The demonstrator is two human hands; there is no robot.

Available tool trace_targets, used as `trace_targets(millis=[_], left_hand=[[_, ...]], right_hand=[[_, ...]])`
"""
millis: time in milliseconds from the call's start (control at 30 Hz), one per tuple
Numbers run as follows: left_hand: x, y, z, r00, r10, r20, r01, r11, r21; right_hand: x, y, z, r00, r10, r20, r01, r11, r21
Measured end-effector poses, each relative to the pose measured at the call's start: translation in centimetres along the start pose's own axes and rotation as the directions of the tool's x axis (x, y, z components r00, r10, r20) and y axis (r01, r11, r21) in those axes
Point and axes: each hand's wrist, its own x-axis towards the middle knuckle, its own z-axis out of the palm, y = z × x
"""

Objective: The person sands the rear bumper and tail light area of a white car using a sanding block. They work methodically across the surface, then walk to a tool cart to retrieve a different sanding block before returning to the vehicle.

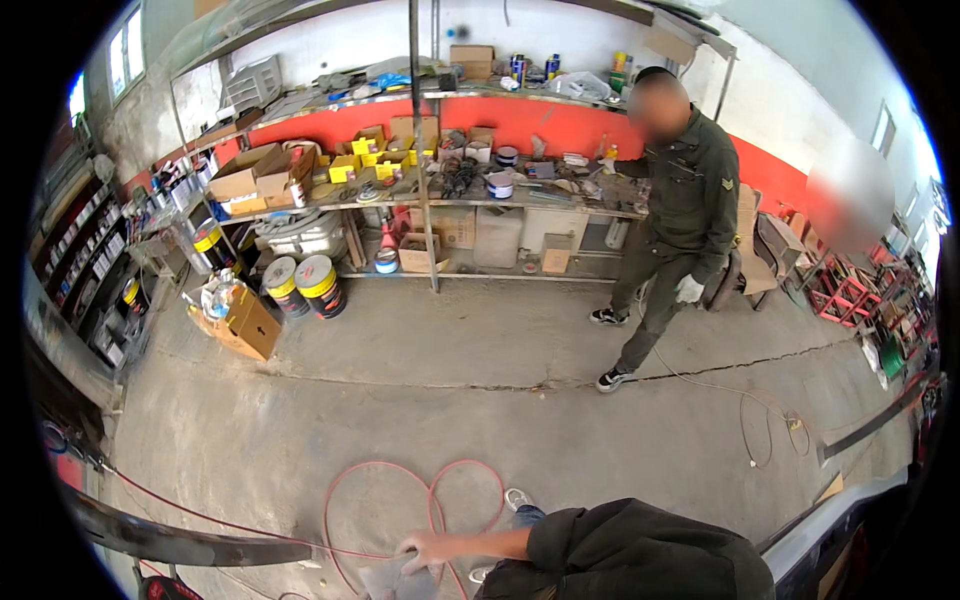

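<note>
My right hand (pixel 427 550) reaches left across the lower edge, out of a dark sleeve (pixel 640 545). Its fingers are bent round a thin red hose (pixel 362 553), which runs in from the left and loops on the floor beyond the hand. Just below the fingers is a flat grey thing (pixel 385 580), cut off by the lower edge; its kind cannot be made out. My left hand is out of view.
Across the concrete floor, a person (pixel 690 190) in dark work clothes stands beside a cluttered workbench (pixel 560 203). Black-and-yellow buckets (pixel 320 288) and a cardboard box (pixel 250 325) stand at left. A pale hose (pixel 742 392) lies at right, near a curved dark bar (pixel 870 425).
</note>
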Motion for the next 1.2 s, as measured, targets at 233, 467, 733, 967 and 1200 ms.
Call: trace_targets(millis=[233,467,733,967,1200], left_hand=[[5.4,6.3,9.6,0.971,0.056,0.232,0.009,0.963,-0.27],[6.3,11.7,21.7,0.88,0.119,0.46,0.07,0.925,-0.373],[6.9,18.5,31.7,0.892,-0.031,0.45,0.265,0.844,-0.467],[6.7,23.5,45.4,0.81,-0.054,0.585,0.344,0.85,-0.398],[4.6,22.9,51.0,0.798,-0.095,0.595,0.403,0.818,-0.41]], right_hand=[[-2.9,-2.3,-5.2,0.917,0.333,-0.222,-0.173,0.83,0.53],[-6.6,2.9,-15.4,0.855,0.33,-0.399,0.015,0.754,0.656],[-19.2,8.5,-34.2,0.292,0.458,-0.84,0.719,0.474,0.509],[-21.0,6.7,-39.7,0.277,0.475,-0.835,0.809,0.354,0.47],[-19.9,3.9,-37.3,0.297,0.487,-0.822,0.67,0.507,0.542]])
